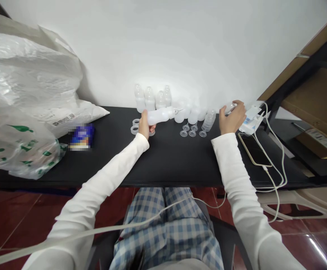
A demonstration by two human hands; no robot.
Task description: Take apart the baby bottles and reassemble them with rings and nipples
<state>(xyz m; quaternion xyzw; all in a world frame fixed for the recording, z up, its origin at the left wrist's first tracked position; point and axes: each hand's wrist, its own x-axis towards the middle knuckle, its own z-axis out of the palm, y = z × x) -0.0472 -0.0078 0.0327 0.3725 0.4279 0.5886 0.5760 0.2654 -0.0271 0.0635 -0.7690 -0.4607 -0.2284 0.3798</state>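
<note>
My left hand (145,126) is wrapped round a frosted white baby bottle (160,116), tilted nearly level with its narrow end and a small clear teat pointing right. My right hand (233,117) is at the right, its fingers curled about a clear domed cap (230,108). Left of that hand leans a stack of clear caps (209,120). Several clear teats (191,133) lie in front of frosted bottles (193,117), which are partly hidden. White collar rings (135,129) rest beside my left hand, and some are covered by it.
Capped bottles (149,98) stand against the wall at the back. Large plastic bags (25,86) and a blue packet (81,136) fill the left side. At the right lie a phone (254,149), its white cable (281,165) and a white-and-blue package (249,122).
</note>
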